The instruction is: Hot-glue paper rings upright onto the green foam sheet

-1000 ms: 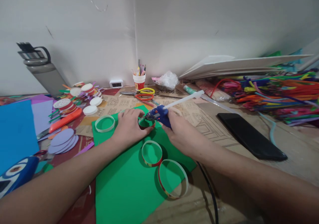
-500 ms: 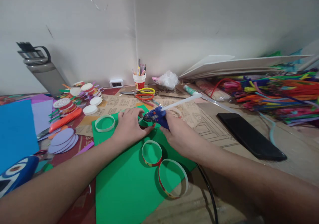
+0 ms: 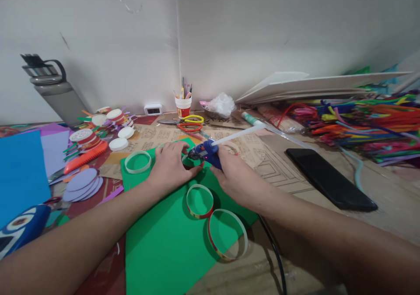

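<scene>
In my right hand (image 3: pixel 231 172) is a blue hot glue gun (image 3: pixel 210 152), a long white glue stick (image 3: pixel 238 134) jutting from its back. Its nozzle points left, down at a paper ring (image 3: pixel 198 166) that my left hand (image 3: pixel 172 163) grips between thumb and fingers against the green foam sheet (image 3: pixel 164 242). Much of that ring is hidden behind the thumb and the gun. Three more rings lie around: one (image 3: pixel 138 171) left of my left hand, a red-and-yellow one (image 3: pixel 210 212) nearer me, and a larger one (image 3: pixel 244 247) touching it.
Scissors (image 3: pixel 187 121) and a cup of pens (image 3: pixel 183 109) stand behind. A black phone (image 3: pixel 328 179) lies right, before bundled pipe cleaners (image 3: pixel 367 124). Left are purple discs (image 3: pixel 82 185), an orange cutter (image 3: pixel 87 157) and a bottle (image 3: pixel 59 96). The black cord (image 3: pixel 275 251) runs toward me.
</scene>
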`<state>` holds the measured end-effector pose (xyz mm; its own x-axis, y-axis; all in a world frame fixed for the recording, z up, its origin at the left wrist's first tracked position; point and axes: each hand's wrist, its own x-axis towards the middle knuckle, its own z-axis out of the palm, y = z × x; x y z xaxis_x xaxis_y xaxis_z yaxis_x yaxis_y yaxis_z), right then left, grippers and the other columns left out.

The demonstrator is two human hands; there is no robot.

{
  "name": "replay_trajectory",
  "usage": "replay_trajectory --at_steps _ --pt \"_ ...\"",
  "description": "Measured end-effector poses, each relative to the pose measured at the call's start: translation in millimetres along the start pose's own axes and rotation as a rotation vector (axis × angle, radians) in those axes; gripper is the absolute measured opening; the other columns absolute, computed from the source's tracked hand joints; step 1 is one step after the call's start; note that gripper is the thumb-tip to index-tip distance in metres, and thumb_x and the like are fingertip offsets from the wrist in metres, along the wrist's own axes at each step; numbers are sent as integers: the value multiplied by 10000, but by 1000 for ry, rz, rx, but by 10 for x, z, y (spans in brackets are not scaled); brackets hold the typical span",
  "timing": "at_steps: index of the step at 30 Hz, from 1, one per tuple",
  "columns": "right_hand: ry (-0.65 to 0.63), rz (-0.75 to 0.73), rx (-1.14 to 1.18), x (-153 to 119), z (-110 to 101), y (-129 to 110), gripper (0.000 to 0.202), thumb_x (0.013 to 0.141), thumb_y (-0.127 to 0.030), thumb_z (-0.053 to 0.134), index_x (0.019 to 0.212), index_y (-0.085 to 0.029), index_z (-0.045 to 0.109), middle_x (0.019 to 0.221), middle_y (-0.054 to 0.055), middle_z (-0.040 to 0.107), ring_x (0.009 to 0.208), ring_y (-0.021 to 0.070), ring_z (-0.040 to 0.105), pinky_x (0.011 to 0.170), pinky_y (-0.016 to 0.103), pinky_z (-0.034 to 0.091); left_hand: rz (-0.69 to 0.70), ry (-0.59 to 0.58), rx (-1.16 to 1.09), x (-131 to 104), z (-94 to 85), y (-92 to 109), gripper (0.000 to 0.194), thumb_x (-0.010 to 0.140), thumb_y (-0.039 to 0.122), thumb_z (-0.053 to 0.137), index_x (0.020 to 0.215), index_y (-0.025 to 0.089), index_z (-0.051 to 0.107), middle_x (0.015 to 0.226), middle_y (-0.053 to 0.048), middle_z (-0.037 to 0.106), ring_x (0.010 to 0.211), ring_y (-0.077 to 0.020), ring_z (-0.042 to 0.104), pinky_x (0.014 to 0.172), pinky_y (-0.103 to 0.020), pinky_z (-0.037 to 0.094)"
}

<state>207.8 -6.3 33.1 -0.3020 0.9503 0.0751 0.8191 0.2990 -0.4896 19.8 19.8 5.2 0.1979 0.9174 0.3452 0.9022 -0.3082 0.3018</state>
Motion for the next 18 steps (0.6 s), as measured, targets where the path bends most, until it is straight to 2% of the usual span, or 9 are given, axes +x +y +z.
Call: replay_trajectory --at_steps 6,11,18 --pt "17 -21 -18 -7 -14 21 417 939 -269 453 1325 -111 460 1081 190 668 971 317 651 779 399 481 3 -4 4 0 -7 3 503 747 606 669 1057 220 582 1052 -67 684 1039 -308 594 919 -479 385" --pt "31 -26 -10 3 11 43 411 940 -269 448 1314 -101 474 1139 210 657 1028 332 636 818 414 480 8 3 -2 -2 -5 4 499 749 611 666 1045 218 582 1048 -62 681 1041 -307 595 920 -471 384" --pt "37 -18 -10 15 31 54 370 938 -266 453 1279 -126 480 1148 194 654 1033 323 637 814 397 476 1 7 -17 -1 6 1 492 729 573 700 1048 213 593 1055 -62 681 1051 -303 592 925 -465 379"
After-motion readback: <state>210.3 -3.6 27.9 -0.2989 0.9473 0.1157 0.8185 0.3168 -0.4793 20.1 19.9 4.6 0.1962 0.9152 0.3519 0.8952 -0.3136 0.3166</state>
